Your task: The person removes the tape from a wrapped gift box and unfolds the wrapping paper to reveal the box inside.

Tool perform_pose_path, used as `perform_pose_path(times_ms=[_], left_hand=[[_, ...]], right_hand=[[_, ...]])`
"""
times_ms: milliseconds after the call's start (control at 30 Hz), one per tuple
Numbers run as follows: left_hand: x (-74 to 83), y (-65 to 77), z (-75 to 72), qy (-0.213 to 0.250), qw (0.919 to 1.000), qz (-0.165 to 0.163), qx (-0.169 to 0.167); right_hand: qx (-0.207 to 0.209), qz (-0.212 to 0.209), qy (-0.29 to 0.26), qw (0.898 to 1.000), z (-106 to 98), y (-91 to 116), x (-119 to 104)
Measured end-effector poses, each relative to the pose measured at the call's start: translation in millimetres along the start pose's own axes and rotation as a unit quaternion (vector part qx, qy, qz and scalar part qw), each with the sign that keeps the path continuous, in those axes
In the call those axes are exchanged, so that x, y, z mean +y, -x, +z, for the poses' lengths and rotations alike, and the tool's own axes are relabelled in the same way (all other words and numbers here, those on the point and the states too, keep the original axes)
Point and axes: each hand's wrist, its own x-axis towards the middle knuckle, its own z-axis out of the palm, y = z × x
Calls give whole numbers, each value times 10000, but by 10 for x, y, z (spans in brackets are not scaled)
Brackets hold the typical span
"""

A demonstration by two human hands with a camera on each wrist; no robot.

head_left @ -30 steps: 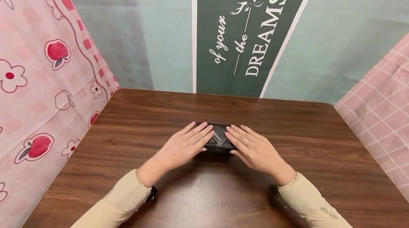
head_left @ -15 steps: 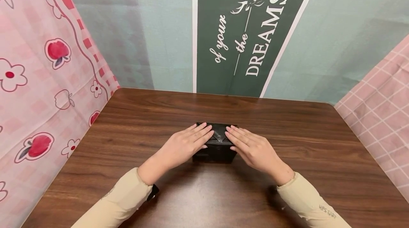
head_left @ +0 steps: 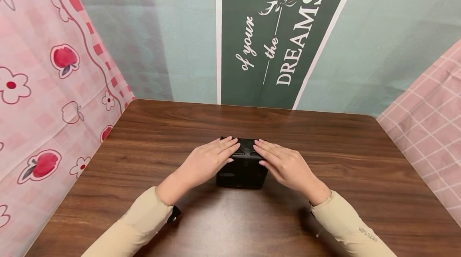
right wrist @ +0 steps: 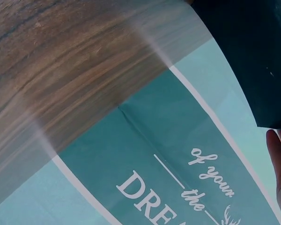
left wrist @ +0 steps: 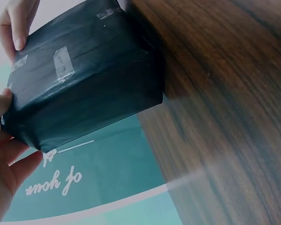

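A box wrapped in black paper or film [head_left: 242, 175] is between my two hands at the middle of the table. My left hand [head_left: 207, 163] holds its left upper end, thumb on the near face and fingers over the top. On the opposite end, my right hand [head_left: 288, 167] grips in the same way. Clear tape strips [left wrist: 63, 64] cross the wrapped face in the left wrist view, where the box looks tilted. Only a dark side of it and part of my right hand show in the right wrist view. Whether its lower edge touches the table I cannot tell.
The brown wood-grain table [head_left: 342, 141] stretches out around the box. Behind it hangs a teal curtain [head_left: 191, 37] with a dark lettered panel. Pink patterned cloths hang at the left [head_left: 39, 89] and right [head_left: 432, 117].
The box's near face has turned into view, much more of it showing below my fingers than a second ago. Both hands have kept hold of its ends and hardly shifted.
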Motion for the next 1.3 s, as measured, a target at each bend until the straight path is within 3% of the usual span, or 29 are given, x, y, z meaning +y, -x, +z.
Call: perform_pose_path(times_ms=[100, 233, 433, 567, 733, 833, 967, 1167, 1300], left_hand=[[-42, -12, 28, 125, 9999, -116, -10], [-76, -47, 45, 65, 9992, -281, -266], [-5, 26, 91, -127, 9989, -274, -355], [76, 86, 149, -302, 9951, -365, -863], [130, 95, 228, -832, 9840, -690, -1418], [140, 99, 254, -1026, 9810, -779, -1450], [140, 106, 279, -1007, 9832, -754, -1319], [99, 130, 301, -402, 9927, -678, -915], [61, 152, 316, 57, 9942, -683, -827]], right_hand=[[200, 101, 128, 9997, 39, -4, -2], [411, 282, 168, 9986, 82, -27, 7], [215, 620, -80, 9978, 97, -64, 36], [169, 802, -101, 9966, 92, -76, 59], [40, 988, -109, 9950, 107, -95, 76], [-69, 1077, -100, 9941, 116, -109, 69], [-218, 1008, 54, 9947, 126, -98, 45], [-738, 264, 419, 9960, 179, 22, -55], [-1327, 88, 541, 9896, 226, 118, -134]])
